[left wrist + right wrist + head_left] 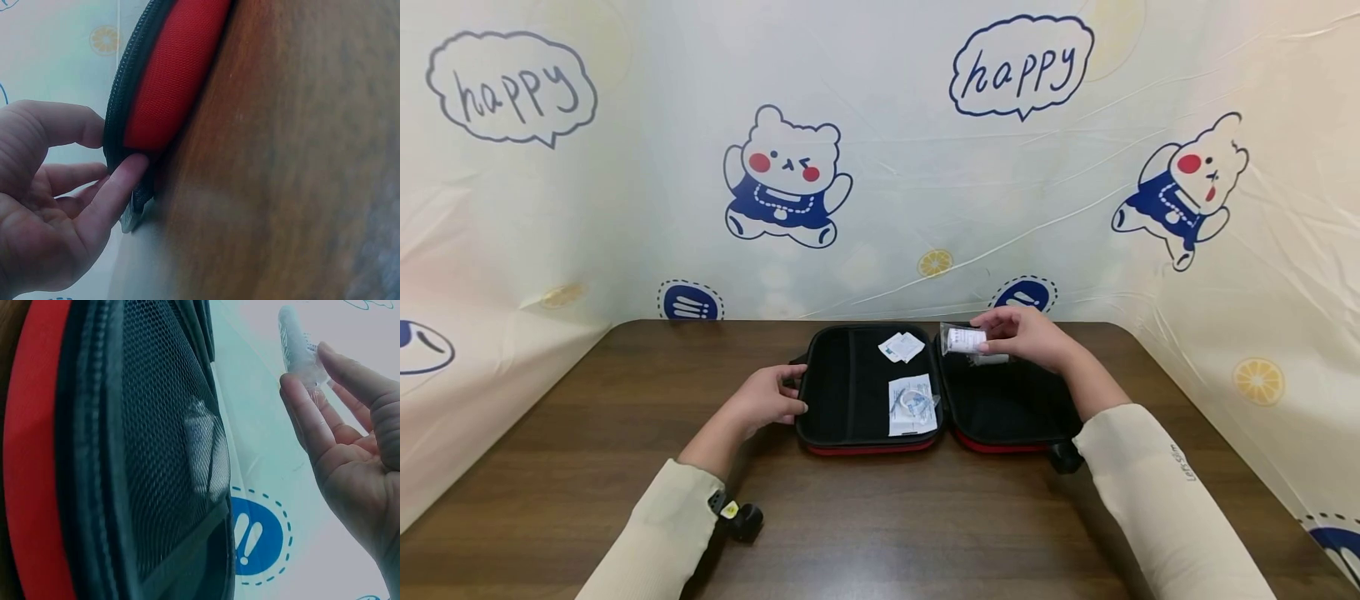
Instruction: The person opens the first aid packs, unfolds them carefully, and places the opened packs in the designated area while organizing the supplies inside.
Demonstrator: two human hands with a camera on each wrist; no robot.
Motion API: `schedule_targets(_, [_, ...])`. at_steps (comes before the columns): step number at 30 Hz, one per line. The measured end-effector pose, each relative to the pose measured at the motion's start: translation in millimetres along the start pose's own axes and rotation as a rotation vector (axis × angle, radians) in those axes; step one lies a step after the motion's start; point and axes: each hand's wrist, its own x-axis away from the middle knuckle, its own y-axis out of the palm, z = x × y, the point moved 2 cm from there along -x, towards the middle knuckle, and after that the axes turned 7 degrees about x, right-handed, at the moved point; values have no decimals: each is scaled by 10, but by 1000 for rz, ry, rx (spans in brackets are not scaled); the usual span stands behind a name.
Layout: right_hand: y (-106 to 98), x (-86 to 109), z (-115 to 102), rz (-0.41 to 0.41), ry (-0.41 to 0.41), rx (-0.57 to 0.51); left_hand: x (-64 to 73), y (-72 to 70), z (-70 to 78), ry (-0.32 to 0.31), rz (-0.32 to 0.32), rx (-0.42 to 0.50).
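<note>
A zippered case (823, 392), black inside with red outer sides, lies spread open on the table. My left hand (767, 396) holds its left edge; in the left wrist view the thumb is at the red side (178, 75) and a bent finger at the zipper rim. Above the right half, my right hand (1022, 335) pinches a small white roll in clear plastic wrap (964, 340), seen upright in the right wrist view. Another white wrapped roll (201, 450) sits behind the mesh (156, 394) of that half.
In the left half lie small white packets (901, 347) and a white printed packet (898, 421) with a clear plastic-wrapped item on it. The brown wooden table (850, 525) meets a patterned curtain (887, 208) at its back and sides.
</note>
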Motion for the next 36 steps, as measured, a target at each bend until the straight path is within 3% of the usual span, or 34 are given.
schedule_targets(14, [-179, 240, 120, 59, 19, -38, 1, 3, 1, 9, 5, -7])
schedule_targets(36, [-409, 572, 497, 125, 138, 53, 1, 8, 3, 6, 2, -5])
